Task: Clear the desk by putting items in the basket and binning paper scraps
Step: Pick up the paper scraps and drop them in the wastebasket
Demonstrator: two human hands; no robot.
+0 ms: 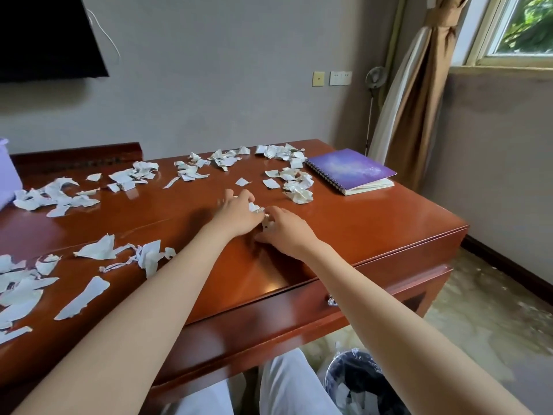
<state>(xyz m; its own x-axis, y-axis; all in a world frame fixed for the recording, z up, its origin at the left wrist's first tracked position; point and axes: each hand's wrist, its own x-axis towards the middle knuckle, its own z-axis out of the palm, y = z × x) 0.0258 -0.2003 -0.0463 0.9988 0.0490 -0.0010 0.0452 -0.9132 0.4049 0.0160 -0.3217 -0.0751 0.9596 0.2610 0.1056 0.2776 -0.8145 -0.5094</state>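
White torn paper scraps (pixel 59 196) lie scattered over the reddish wooden desk (pixel 374 223), in piles at the back, left and front left. My left hand (pixel 239 214) and my right hand (pixel 284 232) meet at the desk's middle, cupped around a small bunch of paper scraps (pixel 256 208) between them. A purple spiral notebook (pixel 350 169) lies at the desk's back right corner. A bin (pixel 359 381) lined with a clear bag, scraps inside, stands on the floor under the desk's front right. A lilac basket edge (pixel 9 172) shows at the far left.
A dark screen (pixel 45 34) hangs on the wall at the upper left. A curtain (pixel 419 94) and a window are to the right. My knees in white trousers (pixel 287 387) sit under the desk's front edge, beside the bin.
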